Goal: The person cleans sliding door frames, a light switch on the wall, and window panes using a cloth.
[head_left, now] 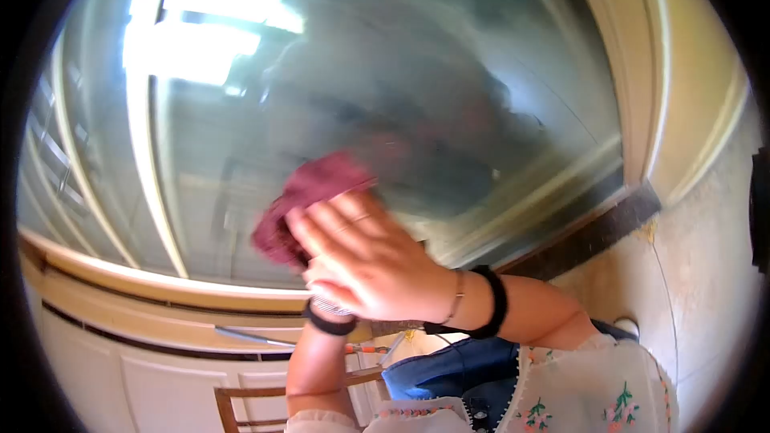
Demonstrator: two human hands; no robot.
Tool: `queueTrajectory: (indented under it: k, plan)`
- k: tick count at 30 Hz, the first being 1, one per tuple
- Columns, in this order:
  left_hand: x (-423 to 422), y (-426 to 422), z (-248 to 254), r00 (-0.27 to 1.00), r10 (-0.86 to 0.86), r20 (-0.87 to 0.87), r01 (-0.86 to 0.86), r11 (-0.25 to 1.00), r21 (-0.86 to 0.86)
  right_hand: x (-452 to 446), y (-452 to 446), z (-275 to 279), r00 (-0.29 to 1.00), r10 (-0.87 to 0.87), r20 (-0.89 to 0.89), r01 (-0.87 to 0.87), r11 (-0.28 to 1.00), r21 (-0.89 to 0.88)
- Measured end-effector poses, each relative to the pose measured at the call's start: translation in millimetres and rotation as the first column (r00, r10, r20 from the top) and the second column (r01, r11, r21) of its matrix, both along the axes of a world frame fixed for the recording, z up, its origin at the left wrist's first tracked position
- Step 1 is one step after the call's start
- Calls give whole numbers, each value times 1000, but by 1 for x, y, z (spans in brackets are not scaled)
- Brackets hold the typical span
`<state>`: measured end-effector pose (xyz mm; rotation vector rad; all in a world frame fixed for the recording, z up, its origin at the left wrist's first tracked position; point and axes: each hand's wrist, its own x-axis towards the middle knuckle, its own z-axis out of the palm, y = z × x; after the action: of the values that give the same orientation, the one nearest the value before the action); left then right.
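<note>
A dark red cloth [325, 180] lies pressed against a large glass pane [385, 104], low and left of the middle of the view. My right hand [365, 252] is on the cloth, its fingers stretched over the lower edge, with a ring on one finger. Mostly hidden beneath it, my left hand [321, 285] comes up from below; its fingers cannot be made out. Both wrists wear black bands. The glass shows a dark, blurred reflection and a bright patch at the upper left.
A pale frame [642, 72] borders the glass on the right, with a dark sill [585, 232] below it. Tiled floor [682, 273] shows at the lower right. White panelled doors [160, 385] and a wooden chair [224, 409] stand at the lower left.
</note>
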<state>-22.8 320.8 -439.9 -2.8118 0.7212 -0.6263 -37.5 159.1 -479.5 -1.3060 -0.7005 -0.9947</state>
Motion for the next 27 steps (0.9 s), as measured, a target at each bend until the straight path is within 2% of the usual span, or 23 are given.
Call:
queueTrajectory:
  k: [1,3,4,5,6,7,10,11,13,15,18,22,23,25,27]
  plan:
    - [-6,10,14,999,38,3,-38,999,37,-1,15,-3,999,-19,49,18,1000,15]
    - [-8,16,48,991,54,119,-69,990,125,-7,23,-6,998,44,34,-44,999,9]
    - [-10,9,59,955,196,224,-205,979,14,-7,23,-5,997,74,39,-75,996,40]
    - [1,7,73,858,-199,474,25,937,348,-6,22,-5,993,109,50,-112,991,71]
    - [2,-8,79,862,-221,457,46,931,363,-6,20,-4,992,112,62,-120,980,157]
    - [1,-23,86,864,-238,444,61,925,376,-7,12,-2,993,105,55,-113,980,162]
    - [5,-69,79,913,-170,371,109,978,180,-8,-20,2,986,116,-116,-90,974,207]
    - [2,-90,74,929,-161,334,98,975,197,-3,-24,2,995,-24,-101,52,957,287]
    - [15,-114,53,863,-299,407,213,946,244,2,-40,1,979,-149,-137,187,925,330]
    - [16,-141,30,863,-333,380,268,939,216,10,-54,-2,956,-254,-145,290,890,352]
    - [11,-177,-9,873,-392,291,365,920,145,10,-78,-7,906,-350,-239,417,841,345]
    - [1,-212,-53,872,-470,138,471,882,30,1,-108,-14,764,-502,-405,600,784,160]
    - [0,-220,-62,868,-486,103,489,873,5,-3,-117,-13,747,-486,-454,600,787,143]
    - [-1,-234,-75,852,-521,41,523,852,-32,-6,-129,-16,804,-376,-460,544,777,316]
    - [0,-247,-86,835,-551,-16,549,834,-47,1,-135,-23,809,-388,-442,565,724,397]
